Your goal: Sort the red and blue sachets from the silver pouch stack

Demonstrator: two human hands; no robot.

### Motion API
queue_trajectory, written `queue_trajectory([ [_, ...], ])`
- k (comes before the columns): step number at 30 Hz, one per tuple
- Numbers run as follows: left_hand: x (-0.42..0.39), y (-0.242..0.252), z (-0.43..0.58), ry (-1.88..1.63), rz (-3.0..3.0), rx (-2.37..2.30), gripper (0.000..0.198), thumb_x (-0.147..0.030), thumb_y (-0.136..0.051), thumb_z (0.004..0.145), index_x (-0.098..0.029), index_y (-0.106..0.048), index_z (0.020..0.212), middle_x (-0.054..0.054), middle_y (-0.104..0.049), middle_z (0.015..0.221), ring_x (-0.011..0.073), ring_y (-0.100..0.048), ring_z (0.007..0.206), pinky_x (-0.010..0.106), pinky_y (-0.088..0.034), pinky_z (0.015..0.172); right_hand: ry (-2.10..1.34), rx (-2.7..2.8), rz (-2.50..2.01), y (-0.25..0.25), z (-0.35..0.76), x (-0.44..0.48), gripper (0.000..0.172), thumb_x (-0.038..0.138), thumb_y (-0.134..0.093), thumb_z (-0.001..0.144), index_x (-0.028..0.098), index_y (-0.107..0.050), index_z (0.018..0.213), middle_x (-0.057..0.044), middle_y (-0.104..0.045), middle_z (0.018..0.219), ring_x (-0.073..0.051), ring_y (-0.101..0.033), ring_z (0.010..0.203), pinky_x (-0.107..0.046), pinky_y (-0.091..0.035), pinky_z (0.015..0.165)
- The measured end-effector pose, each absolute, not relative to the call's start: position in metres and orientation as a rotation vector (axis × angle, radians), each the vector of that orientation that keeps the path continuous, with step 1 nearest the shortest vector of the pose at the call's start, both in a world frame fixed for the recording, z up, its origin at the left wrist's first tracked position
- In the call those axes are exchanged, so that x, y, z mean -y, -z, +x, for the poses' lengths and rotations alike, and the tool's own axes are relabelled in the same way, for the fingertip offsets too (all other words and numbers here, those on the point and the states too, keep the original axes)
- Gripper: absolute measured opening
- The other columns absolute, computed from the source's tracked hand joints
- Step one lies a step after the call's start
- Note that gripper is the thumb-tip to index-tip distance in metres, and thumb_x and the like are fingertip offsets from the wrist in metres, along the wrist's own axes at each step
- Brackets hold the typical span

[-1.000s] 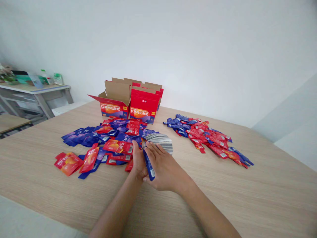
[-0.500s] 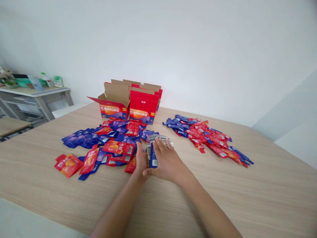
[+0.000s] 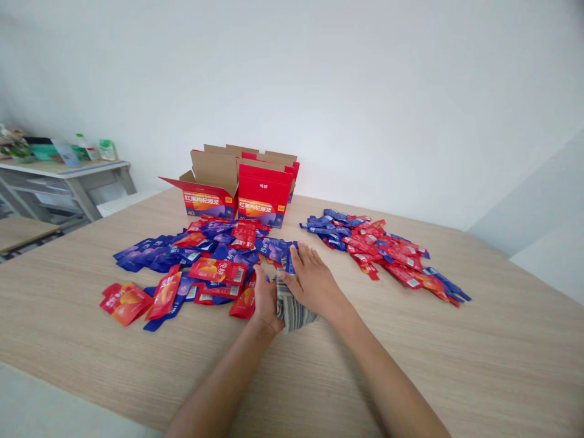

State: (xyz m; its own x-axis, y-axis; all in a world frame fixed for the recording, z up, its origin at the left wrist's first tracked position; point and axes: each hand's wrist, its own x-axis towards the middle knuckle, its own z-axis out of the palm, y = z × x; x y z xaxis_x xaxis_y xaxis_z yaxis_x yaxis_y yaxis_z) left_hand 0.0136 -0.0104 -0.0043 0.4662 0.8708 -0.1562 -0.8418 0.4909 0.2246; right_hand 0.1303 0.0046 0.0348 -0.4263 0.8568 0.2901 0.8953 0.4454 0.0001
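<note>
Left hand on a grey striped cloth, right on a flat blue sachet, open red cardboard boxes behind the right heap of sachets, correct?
Wrong heap: the head view shows the open red boxes behind the left heap of sachets. Left hand on striped cloth, right hand on blue sachet: correct.

Left hand point(image 3: 267, 301) and right hand point(image 3: 316, 281) are both bare, wrists point(image 3: 343, 316) too, and the slim forearms point(image 3: 232, 371) are bare right down to the view's edge.

Pale wood-grain table point(image 3: 456, 365) | red cartons point(image 3: 261, 193) at back | left sachet heap point(image 3: 216, 269) | right sachet heap point(image 3: 367, 241), both red and blue
</note>
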Motion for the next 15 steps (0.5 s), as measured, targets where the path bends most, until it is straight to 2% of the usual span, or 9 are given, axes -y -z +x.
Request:
queue_trajectory([
  [3, 0.002, 0.003, 0.004, -1.178, 0.088, -0.376, 0.089, -0.078, -0.022, 0.089, -0.011, -0.057, 0.136, 0.017, -0.071, 0.12, 0.0334, -0.063, 0.119, 0.048, -0.044, 0.106, 0.204, 2.486, -1.417, -0.029, 0.115, 0.003, 0.104, 0.076, -0.045, 0.088, -0.009, -0.037, 0.147, -0.036, -0.032, 0.152, -0.042, -0.03, 0.146, -0.054, -0.027, 0.119],
  [5, -0.004, 0.003, -0.003, -1.256, 0.078, -0.415, 0.089, -0.076, -0.019, 0.091, -0.009, -0.057, 0.135, 0.017, -0.072, 0.117, 0.0318, -0.064, 0.118, 0.045, -0.045, 0.106, 0.174, 2.498, -1.324, -0.026, 0.107, 0.009, 0.111, 0.081, -0.048, 0.081, -0.008, -0.039, 0.146, -0.035, -0.033, 0.152, -0.042, -0.03, 0.146, -0.055, -0.028, 0.119],
  [11, -0.012, 0.007, -0.015, -1.39, 0.043, -0.483, 0.087, -0.068, -0.015, 0.095, -0.001, -0.052, 0.137, 0.018, -0.074, 0.104, 0.0273, -0.069, 0.109, 0.036, -0.052, 0.097, 0.073, 2.463, -1.091, -0.016, 0.094, 0.016, 0.09, 0.068, -0.042, 0.093, -0.005, -0.039, 0.146, -0.034, -0.037, 0.151, -0.037, -0.033, 0.146, -0.054, -0.033, 0.117],
  [15, -0.004, 0.008, -0.012, -1.244, 0.006, -0.376, 0.087, -0.073, -0.018, 0.092, -0.006, -0.056, 0.133, 0.017, -0.075, 0.1, 0.0291, -0.071, 0.1, 0.037, -0.057, 0.085, -0.02, 2.37, -1.046, -0.013, 0.102, 0.008, 0.077, 0.057, -0.039, 0.099, 0.006, -0.027, 0.155, -0.026, -0.037, 0.155, -0.031, -0.031, 0.147, -0.052, -0.038, 0.115],
])
